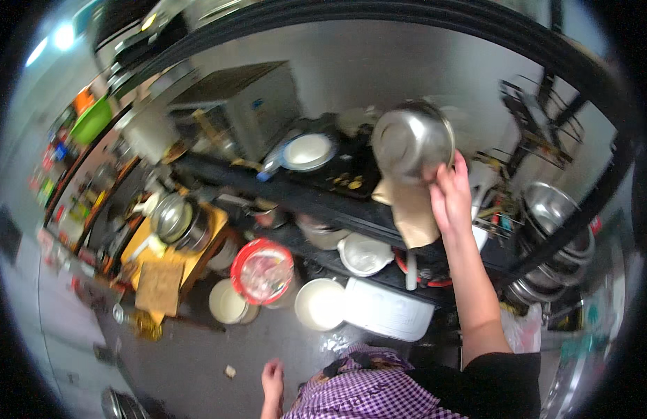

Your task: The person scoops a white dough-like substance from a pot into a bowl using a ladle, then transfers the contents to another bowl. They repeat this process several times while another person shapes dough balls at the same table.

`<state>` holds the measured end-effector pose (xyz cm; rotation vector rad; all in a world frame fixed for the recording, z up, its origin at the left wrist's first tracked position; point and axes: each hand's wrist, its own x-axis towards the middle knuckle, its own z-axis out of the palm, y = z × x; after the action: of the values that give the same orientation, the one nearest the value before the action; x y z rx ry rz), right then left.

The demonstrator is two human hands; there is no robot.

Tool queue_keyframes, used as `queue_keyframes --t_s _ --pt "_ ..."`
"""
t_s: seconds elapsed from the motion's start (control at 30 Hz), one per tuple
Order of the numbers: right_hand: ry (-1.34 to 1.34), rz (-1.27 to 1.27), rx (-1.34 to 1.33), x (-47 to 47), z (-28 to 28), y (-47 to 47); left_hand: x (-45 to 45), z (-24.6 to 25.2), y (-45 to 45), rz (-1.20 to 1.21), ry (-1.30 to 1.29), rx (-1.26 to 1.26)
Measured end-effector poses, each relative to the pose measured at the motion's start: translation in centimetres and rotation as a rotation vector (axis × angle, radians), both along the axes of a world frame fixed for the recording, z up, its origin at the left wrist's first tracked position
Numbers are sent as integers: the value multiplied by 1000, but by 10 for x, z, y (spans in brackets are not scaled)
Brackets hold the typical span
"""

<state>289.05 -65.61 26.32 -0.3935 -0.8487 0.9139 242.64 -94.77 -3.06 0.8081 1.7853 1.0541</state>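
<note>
My right hand [452,194] reaches out over a black shelf [308,180] and grips the rim of a stainless steel bowl [410,141]. The bowl is tipped, so its rounded outside faces me. Just below it, a piece of brown paper or cardboard [415,212] hangs over the shelf's front edge. My left hand [272,373] hangs low beside the purple checked apron [365,387], above the floor. It is small and blurred, and I cannot make out its fingers. Left of the bowl, a white and blue dish [308,151] sits on the shelf.
A grey metal box [260,105] stands at the shelf's left. Beneath are a red-rimmed bucket [263,269], white buckets [321,304] and a white lidded bin [389,309]. Metal pots [551,207] stack at right, behind a black post [559,238]. A yellow board [213,220] carries a pot.
</note>
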Motion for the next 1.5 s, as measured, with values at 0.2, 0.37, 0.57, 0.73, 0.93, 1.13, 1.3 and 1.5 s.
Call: queue_keyframes --t_s 0.2,0.37,0.57,0.73,0.93,1.13,1.3,1.5 --pt "-1119 328 655 -236 -14 -123 24 200 26 -101 -726 650" --pt "-1201 620 981 -391 -36 -208 -65 237 -60 314 -831 622" --pt "-815 575 985 -527 -70 -277 -172 206 -189 827 -678 857" --pt "-1080 826 302 -645 -141 -315 -248 200 -292 1101 -142 786" --pt "-1291 1012 490 -753 -207 -337 -380 137 -390 1275 1575 192" --pt "-1403 1081 696 -925 -247 -298 -450 13 -472 933 1104 -551" --pt "-1634 886 706 -1094 -262 -274 -464 -39 -470 1332 590 -817" --pt "-1752 1308 1109 -1305 -230 -290 -649 -71 -431 1545 112 -750"
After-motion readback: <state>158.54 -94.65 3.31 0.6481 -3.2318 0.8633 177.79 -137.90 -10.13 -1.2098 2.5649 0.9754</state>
